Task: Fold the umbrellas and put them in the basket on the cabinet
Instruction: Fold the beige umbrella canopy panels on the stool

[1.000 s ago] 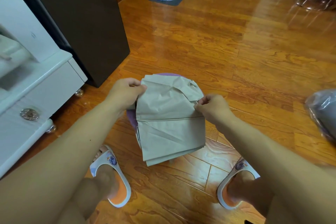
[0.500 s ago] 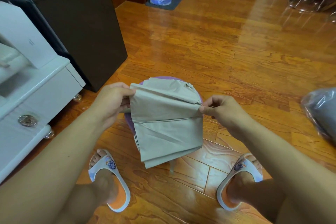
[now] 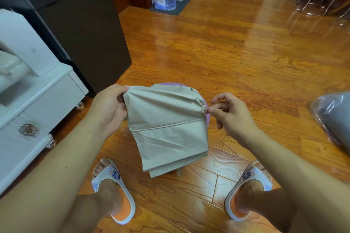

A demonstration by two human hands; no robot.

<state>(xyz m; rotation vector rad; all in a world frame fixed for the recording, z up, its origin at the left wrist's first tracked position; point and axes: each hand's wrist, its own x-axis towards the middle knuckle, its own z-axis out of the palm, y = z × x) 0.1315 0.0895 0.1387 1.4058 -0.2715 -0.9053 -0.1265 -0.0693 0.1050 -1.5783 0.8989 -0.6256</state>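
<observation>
Two hands hold a beige umbrella (image 3: 166, 128) above a wooden floor (image 3: 236, 58), its canopy hanging in flat pleats between a pair of white-and-orange slippers (image 3: 113, 189). Left hand (image 3: 108, 109) grips the canopy's upper left edge, fingers curled round the cloth; right hand (image 3: 230, 114) pinches the upper right edge between thumb and forefinger, its other fingers loosely spread. Purple lining shows behind the top of the canopy. White cabinet (image 3: 37, 100) stands at left, beside a dark cabinet (image 3: 85, 34); a plastic-wrapped grey bundle (image 3: 335, 119) lies at right.
</observation>
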